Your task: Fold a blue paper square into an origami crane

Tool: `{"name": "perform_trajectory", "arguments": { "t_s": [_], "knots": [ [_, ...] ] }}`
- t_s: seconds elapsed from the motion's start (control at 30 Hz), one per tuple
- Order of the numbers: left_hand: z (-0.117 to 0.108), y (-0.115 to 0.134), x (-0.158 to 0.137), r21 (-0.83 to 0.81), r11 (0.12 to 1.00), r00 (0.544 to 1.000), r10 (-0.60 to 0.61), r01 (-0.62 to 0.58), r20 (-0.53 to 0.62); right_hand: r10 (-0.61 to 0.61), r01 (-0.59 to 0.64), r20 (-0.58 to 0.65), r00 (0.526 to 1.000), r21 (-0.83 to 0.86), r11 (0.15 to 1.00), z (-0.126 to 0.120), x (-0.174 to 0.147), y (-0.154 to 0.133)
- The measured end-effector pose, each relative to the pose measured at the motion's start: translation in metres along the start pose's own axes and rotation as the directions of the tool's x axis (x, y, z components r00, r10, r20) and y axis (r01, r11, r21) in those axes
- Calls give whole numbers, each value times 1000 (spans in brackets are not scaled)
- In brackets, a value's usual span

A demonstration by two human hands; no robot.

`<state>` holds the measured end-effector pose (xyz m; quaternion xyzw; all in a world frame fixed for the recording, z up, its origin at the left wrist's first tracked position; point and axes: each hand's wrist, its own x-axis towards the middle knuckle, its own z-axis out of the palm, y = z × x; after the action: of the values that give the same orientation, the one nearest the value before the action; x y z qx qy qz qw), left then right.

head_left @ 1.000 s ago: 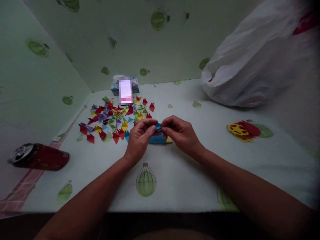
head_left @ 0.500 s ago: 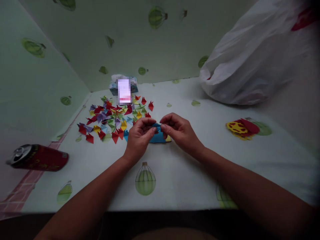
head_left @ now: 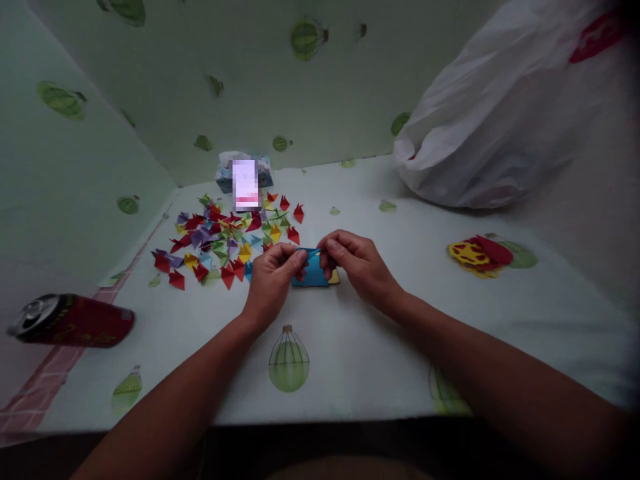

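Note:
A small folded piece of blue paper [head_left: 312,253] is stretched between my two hands, a little above the table. My left hand [head_left: 280,267] pinches its left end between thumb and fingers. On the other side my right hand [head_left: 346,253] pinches the right end the same way. Below them a stack of blue paper [head_left: 311,275] lies on the table, with a yellow sheet [head_left: 334,276] showing at its right edge. Many folded paper pieces [head_left: 220,233] in red, yellow, green, purple and blue are spread left of my hands.
A red drink can [head_left: 75,320] stands at the left. Behind the folded pieces, a lit phone [head_left: 245,183] leans by a tissue box [head_left: 224,175]. A large white plastic bag [head_left: 465,147] fills the back right, and red and yellow cut-outs [head_left: 477,255] lie at the right.
My hands have drawn slightly apart, and more of the blue paper shows between them. The whole view has shifted a little.

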<state>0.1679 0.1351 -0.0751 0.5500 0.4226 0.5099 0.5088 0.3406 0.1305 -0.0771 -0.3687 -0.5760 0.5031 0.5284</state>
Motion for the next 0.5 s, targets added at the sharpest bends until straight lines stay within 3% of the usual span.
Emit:
{"name": "perform_trajectory", "arguments": {
  "t_s": [0.23, 0.5],
  "knots": [
    [-1, -9, 2, -98, 995, 1000, -12, 10, -14, 6, -6, 27, 1000, -3, 1000, 4, 1, -3],
    [3, -4, -1, -52, 999, 998, -4, 7, 59, -12, 12, -12, 1000, -27, 1000, 4, 2, -4]
  ]
}}
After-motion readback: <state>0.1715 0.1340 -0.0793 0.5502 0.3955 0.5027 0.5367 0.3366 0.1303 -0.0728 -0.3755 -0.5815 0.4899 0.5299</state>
